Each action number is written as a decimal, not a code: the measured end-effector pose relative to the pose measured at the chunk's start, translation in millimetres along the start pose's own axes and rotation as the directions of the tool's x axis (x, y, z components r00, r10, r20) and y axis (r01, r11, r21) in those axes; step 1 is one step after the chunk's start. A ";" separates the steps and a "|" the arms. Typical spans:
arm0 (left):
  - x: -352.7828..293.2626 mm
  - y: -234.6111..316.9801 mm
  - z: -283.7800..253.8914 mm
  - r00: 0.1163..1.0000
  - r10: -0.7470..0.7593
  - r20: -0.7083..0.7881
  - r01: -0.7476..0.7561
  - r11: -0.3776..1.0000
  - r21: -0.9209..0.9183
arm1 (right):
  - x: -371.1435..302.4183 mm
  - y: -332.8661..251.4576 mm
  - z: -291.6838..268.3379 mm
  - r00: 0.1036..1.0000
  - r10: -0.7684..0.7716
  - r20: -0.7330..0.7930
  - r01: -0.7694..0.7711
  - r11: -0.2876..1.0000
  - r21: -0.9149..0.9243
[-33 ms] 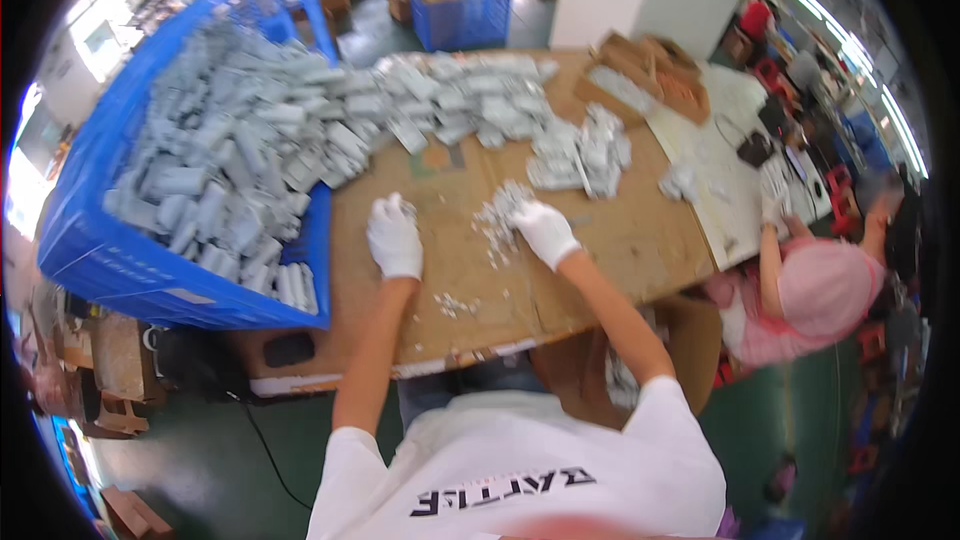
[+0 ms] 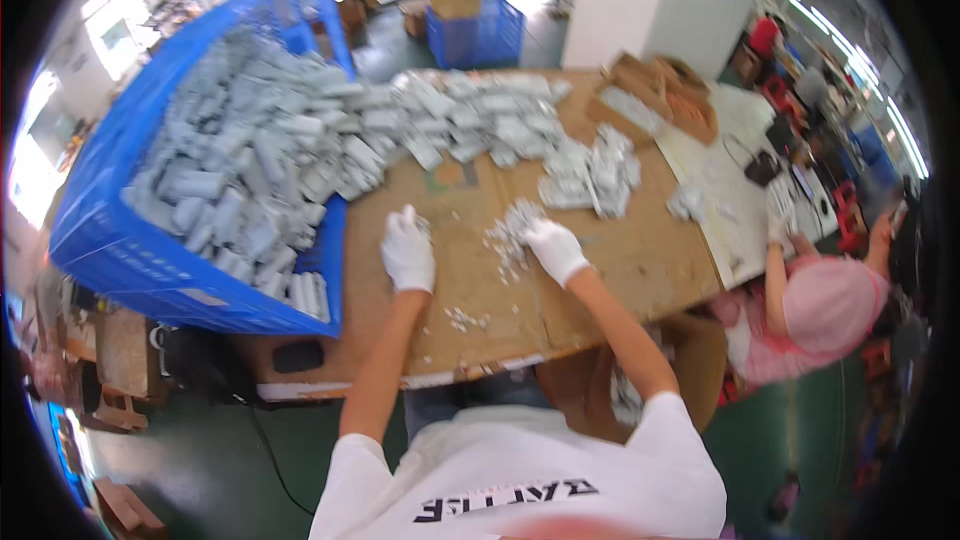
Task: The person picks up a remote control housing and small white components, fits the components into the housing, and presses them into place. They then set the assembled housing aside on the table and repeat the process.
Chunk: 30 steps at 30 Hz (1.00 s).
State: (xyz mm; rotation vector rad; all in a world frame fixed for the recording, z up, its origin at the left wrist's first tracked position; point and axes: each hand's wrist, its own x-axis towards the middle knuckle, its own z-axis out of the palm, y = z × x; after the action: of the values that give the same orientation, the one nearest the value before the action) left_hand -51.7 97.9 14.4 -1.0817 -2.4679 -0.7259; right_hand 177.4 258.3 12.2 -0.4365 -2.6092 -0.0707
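Both my hands wear white gloves above the cardboard-covered table [image 2: 620, 260]. My left hand [image 2: 408, 255] is closed with bent fingers, left of the table's middle; a bit of something pale shows by its fingertips, too small to name. My right hand [image 2: 555, 250] has its fingers drawn together at the right edge of a loose heap of small white pieces [image 2: 512, 228], seemingly gripping some of them. A few more small white pieces [image 2: 465, 319] lie scattered nearer to me.
At the left a big blue crate [image 2: 150, 275] brims with grey-white parts [image 2: 240, 140], which spread along the table's back. More wrapped parts [image 2: 590, 175] and an open cardboard box [image 2: 665, 95] lie at the right rear. A co-worker in a pink cap [image 2: 835, 305] sits at right.
The whole view has shifted slightly, so the table and crate appear a little lower and further right. Both hands keep about the same places on the table.
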 end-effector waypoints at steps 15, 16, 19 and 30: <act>-21.0 -10.1 -32.5 0.778 -0.009 0.628 0.599 0.312 -0.737 | 11.4 6.0 -20.5 0.921 0.269 0.281 -0.273 0.962 -0.024; -25.4 -29.0 -4.2 0.869 0.032 0.493 0.466 0.277 -0.840 | 18.7 0.1 -18.4 0.930 0.254 0.266 -0.258 0.966 -0.021; -32.6 -5.6 -12.3 0.841 0.165 0.515 0.527 -0.036 -0.849 | 10.3 10.6 -18.2 0.906 0.305 0.293 -0.263 0.949 -0.176; -38.2 1.7 -35.9 0.773 0.249 0.583 0.570 0.131 -0.811 | 9.2 10.2 -13.2 0.949 0.252 0.189 -0.217 0.958 -0.187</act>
State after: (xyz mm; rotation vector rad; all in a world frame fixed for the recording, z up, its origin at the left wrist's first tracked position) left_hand -21.8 56.1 24.9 -1.5786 -2.3656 -2.8666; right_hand 179.1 269.0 27.9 -0.8551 -2.7465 -0.1682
